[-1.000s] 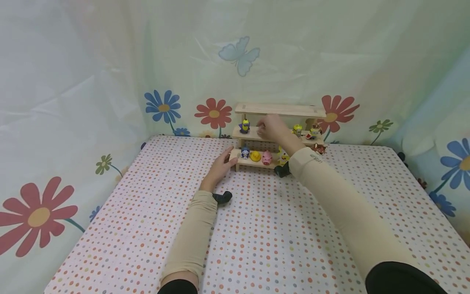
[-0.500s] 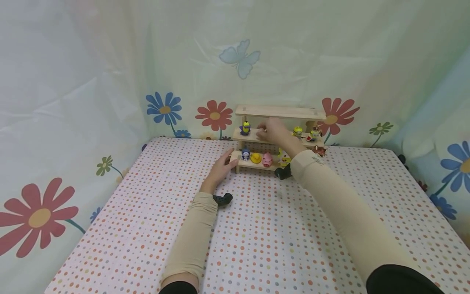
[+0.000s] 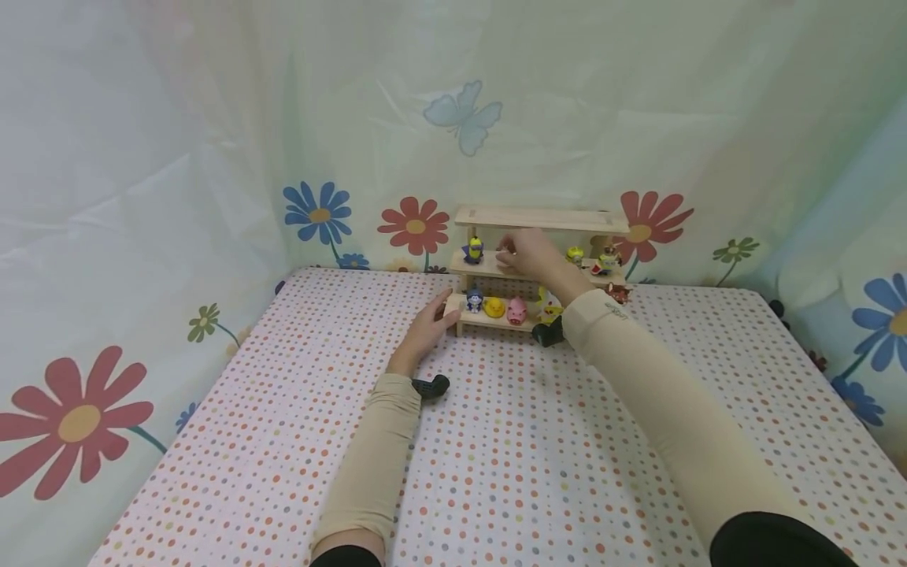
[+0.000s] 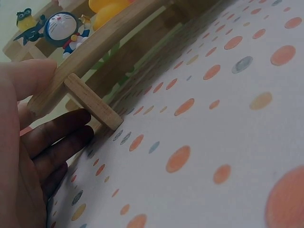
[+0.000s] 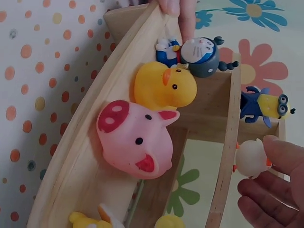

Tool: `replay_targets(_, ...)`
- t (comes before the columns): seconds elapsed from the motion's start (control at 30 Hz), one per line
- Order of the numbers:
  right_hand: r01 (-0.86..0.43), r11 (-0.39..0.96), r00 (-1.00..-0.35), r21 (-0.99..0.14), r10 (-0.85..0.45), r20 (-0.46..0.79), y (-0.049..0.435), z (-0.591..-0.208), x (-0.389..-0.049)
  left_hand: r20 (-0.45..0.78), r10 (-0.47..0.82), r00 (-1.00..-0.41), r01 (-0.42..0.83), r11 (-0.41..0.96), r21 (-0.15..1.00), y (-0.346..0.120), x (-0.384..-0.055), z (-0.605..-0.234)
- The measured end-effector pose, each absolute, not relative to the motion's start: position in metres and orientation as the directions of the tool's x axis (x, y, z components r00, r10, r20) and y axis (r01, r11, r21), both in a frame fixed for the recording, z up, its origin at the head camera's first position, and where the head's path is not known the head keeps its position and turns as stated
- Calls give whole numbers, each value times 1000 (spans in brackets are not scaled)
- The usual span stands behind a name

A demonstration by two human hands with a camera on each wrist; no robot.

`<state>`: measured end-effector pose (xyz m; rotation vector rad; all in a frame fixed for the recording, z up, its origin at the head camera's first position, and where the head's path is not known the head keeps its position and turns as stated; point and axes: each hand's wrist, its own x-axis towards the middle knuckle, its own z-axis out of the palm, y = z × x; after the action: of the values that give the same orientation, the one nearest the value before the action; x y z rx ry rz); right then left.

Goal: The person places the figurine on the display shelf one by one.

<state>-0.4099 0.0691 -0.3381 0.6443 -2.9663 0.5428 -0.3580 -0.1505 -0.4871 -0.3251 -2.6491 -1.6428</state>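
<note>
A tiered wooden display shelf (image 3: 560, 218) stands at the back of the table. My left hand (image 3: 425, 324) holds the left end of its lowest tier, thumb (image 4: 35, 78) along the board and other fingers below, beside the leg. My right hand (image 3: 531, 253) is at the middle tier, thumb and fingers pinching a small white figurine (image 5: 251, 159) with orange-red bits. Left of it stands a minion figurine (image 5: 266, 107) in blue. On the lowest tier sit a blue-and-white cat figurine (image 3: 475, 298), a yellow duck (image 3: 494, 308), a pink pig (image 3: 516, 310) and a yellow figurine (image 3: 549, 305).
Two more yellow figurines, one small (image 3: 575, 255) and one with a red-and-green piece (image 3: 605, 261), stand right of my right hand on the middle tier. A brown figurine (image 3: 618, 293) is at the shelf's lower right. A flowered curtain (image 3: 354, 102) hangs behind the dotted table (image 3: 496, 457).
The head view has tilted slightly, so everything sits a little lower in it. Both hands keep their places at the shelf.
</note>
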Motion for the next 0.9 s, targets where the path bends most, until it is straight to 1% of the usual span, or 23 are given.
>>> replay_targets(0.2,-404,865,-915,-298,-388,115,74,-339,-410,104,182,-978,175,429,886,-147,-360,-487)
replay_targets(0.43,-396,863,-918,-314,-382,108,78,-338,-409,105,183,-978,176,434,884,-144,-362,-487)
replay_targets(0.57,-375,868,-925,-326,-373,71,80,-340,-409,102,191,-976,177,429,886,-142,-361,-488)
replay_targets(0.7,-339,865,-936,-369,-351,38,83,-337,-407,101,197,-975,178,426,887,-142,-361,-488)
replay_targets(0.83,-343,862,-938,-372,-338,81,85,-328,-398,132,155,-979,183,380,907,-146,-363,-487)
replay_targets(0.9,-375,862,-927,-340,-351,132,88,-324,-389,173,106,-979,200,343,918,-150,-364,-487)
